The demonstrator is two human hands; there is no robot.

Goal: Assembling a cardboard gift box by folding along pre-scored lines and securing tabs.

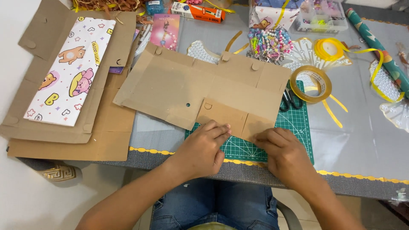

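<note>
Fingers, left hand [203,147]: extended and pressed flat, tips on the lower flap of the brown cardboard sheet [200,87]; nothing gripped.
Fingers, right hand [283,149]: slightly curled, knuckles up, tips pressing the same flap's right portion; nothing gripped.
Both forearms: bare, rising from the table's near edge over blue denim knees.
Cardboard sheet: matte, flat, die-cut, with round tabs along its far edge and a small punched hole; lies at the table's near middle, its lower flap overlapping the green cutting mat [294,127].
Cutting mat: gridded, rectangular, at the near edge, under both hands.
Scissors [291,100]: dark handles, on the mat's far right corner.
Clear tape roll [311,84]: glossy ring, just beside the scissors.
Yellow ribbon spool [329,49]: beyond the tape, strands trailing.
Bead strands [269,42]: multicoloured, at the far middle.
Patterned paper [70,70]: white with cartoon animals, lying on a second cardboard stack [64,132] at the left edge.
Rolled wrapping paper [379,47]: teal, far right corner.
</note>
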